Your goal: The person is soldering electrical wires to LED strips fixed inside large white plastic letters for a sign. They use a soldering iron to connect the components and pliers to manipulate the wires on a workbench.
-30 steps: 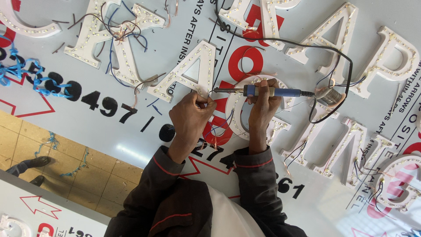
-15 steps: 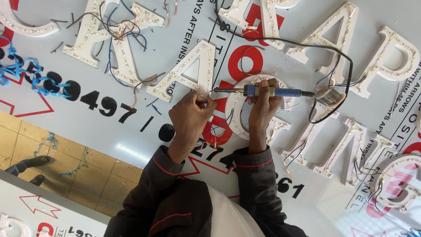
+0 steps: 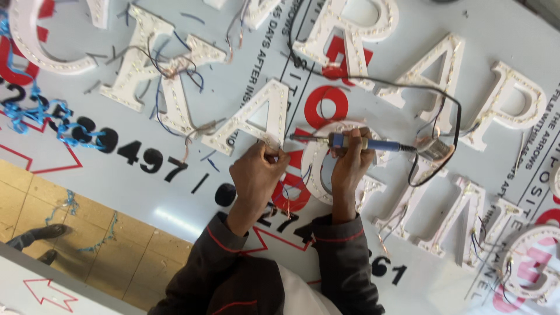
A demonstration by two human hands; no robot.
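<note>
the left hand [image 3: 256, 175] pinches a wire at the a-shaped letter's [image 3: 254, 119] foot, steadying it while the right hand [image 3: 350, 166] grips the blue-handled soldering iron [image 3: 350, 142], tip aimed there.

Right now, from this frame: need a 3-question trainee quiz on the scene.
1. True or false: the right hand holds the blue-handled soldering iron.
2. The left hand pinches at the foot of: A) the A-shaped letter; B) the P-shaped letter; C) the blue wire bundle.
3. Fill in: the iron's cord is ____ in colour.
Key: 1 true; 2 A; 3 black.
</note>
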